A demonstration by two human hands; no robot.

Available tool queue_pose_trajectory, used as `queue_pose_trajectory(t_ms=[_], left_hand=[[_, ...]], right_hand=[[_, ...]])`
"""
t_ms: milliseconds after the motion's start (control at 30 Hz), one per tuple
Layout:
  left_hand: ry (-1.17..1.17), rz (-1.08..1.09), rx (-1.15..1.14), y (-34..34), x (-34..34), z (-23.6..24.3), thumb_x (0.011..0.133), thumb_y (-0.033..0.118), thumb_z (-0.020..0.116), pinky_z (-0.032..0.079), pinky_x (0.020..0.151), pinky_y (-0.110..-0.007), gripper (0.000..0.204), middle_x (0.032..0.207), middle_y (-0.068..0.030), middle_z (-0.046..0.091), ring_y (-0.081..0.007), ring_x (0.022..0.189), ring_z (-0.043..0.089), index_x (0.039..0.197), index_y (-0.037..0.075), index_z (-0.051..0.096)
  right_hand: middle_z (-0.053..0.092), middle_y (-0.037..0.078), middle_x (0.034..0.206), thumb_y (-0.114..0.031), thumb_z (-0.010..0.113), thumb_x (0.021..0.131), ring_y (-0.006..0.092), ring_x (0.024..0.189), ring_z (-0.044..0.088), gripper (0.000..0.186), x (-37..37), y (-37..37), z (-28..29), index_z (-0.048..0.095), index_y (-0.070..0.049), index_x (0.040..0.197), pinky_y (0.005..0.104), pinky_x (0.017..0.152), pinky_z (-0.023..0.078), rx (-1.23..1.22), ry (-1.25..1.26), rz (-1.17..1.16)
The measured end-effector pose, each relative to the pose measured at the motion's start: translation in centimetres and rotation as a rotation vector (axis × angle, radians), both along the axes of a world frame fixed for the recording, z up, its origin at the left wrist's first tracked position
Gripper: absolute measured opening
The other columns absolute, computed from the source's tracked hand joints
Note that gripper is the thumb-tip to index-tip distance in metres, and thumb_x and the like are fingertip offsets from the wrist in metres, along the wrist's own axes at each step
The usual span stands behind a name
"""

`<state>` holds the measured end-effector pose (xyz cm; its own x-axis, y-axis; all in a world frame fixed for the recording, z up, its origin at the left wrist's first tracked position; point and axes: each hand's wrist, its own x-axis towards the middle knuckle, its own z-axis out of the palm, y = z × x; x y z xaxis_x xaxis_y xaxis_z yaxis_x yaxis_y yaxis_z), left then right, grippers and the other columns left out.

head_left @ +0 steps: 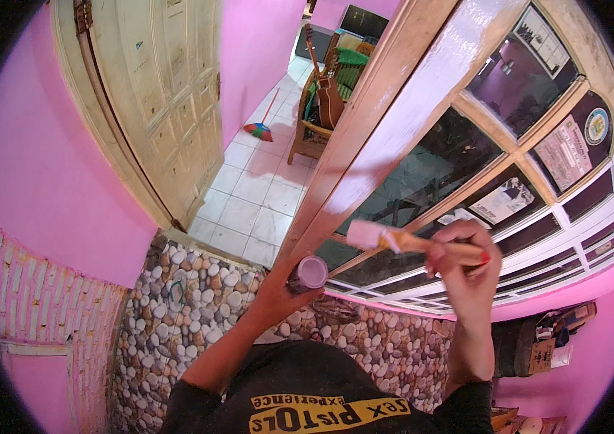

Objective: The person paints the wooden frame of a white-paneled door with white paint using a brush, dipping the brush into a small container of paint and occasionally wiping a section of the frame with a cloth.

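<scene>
In the head view, my left hand (278, 289) is clamping around a small container (296, 283), its open top facing up at me and showing pinkish-lilac paint (312, 272); my right hand (466, 264) is gripping a paintbrush (409, 241) by its wooden handle, fingers closing around the red-marked end; the paint-coated bristles are pointing left, above and to the right of the container and well clear of it; the brush is looking slightly blurred, and I cannot tell whether it is touching anything behind it; beyond both hands a wooden window frame (459, 94) is slanting upward, glossy lilac covering one long band and tan showing on other bars; past the doorway a guitar (330, 101) is leaning on a chair (308, 141), and a multicoloured broom (258, 131) is resting near the pink wall (252, 65); a pebble-patterned floor (191, 325) is spreading below me.
</scene>
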<state>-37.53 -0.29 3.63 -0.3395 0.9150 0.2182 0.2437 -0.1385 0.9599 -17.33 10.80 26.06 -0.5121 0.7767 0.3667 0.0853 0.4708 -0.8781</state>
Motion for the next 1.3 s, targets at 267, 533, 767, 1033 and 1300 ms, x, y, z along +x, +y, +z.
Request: queue_pose_trajectory(t_ms=[267, 533, 767, 1033, 1300], left_hand=[[0.008, -0.024, 0.060, 0.5, -0.1, 1.2, 0.078, 0.020, 0.088, 0.046, 0.103, -0.038, 0.071, 0.129, -0.0126, 0.061, -0.0248, 0.120, 0.059, 0.138, 0.006, 0.052], [0.071, -0.062, 0.131, 0.9, 0.0, 1.7, 0.080, 0.015, 0.085, 0.049, 0.101, -0.037, 0.070, 0.131, -0.0143, 0.061, -0.0275, 0.121, 0.061, 0.140, 0.005, 0.050], [0.069, -0.060, 0.106, 1.0, 0.0, 1.4, 0.079, 0.014, 0.086, 0.046, 0.105, -0.038, 0.069, 0.131, -0.0125, 0.060, -0.0262, 0.123, 0.058, 0.138, 0.007, 0.051], [0.076, -0.039, 0.121, 1.4, -0.2, 1.8, 0.080, 0.013, 0.084, 0.049, 0.100, -0.038, 0.070, 0.131, -0.0152, 0.060, -0.0284, 0.119, 0.060, 0.140, 0.004, 0.050], [0.055, -0.044, 0.136, 2.9, 0.1, 2.7, 0.081, 0.015, 0.084, 0.050, 0.100, -0.038, 0.071, 0.128, -0.0161, 0.060, -0.0281, 0.118, 0.061, 0.142, 0.004, 0.048]], right_hand=[[0.068, 0.012, 0.087, -0.004, 0.075, 0.084, 0.0167, 0.076, 0.068, 0.018, -1.9, -0.8, -4.5, 0.064, -0.001, 0.098, 0.0292, 0.069, 0.053, 0.138, -0.337, 0.166], [0.066, 0.015, 0.084, -0.009, 0.075, 0.085, 0.0246, 0.075, 0.069, 0.019, -3.0, 0.2, -7.8, 0.063, 0.000, 0.097, 0.0338, 0.067, 0.052, 0.106, -0.346, 0.189], [0.069, 0.014, 0.087, -0.009, 0.074, 0.085, 0.0197, 0.077, 0.069, 0.019, -2.8, 0.3, -7.8, 0.063, 0.000, 0.099, 0.0314, 0.070, 0.054, 0.103, -0.363, 0.166], [0.071, 0.011, 0.091, -0.006, 0.069, 0.091, 0.0168, 0.072, 0.068, 0.014, -0.3, 1.2, -8.7, 0.065, 0.003, 0.101, 0.0301, 0.065, 0.057, -0.402, -0.092, 0.033], [0.068, 0.015, 0.081, -0.012, 0.066, 0.095, 0.0207, 0.063, 0.067, 0.021, 1.0, 1.6, -10.9, 0.061, 0.008, 0.102, 0.0336, 0.058, 0.059, -0.684, 0.212, -0.138]])
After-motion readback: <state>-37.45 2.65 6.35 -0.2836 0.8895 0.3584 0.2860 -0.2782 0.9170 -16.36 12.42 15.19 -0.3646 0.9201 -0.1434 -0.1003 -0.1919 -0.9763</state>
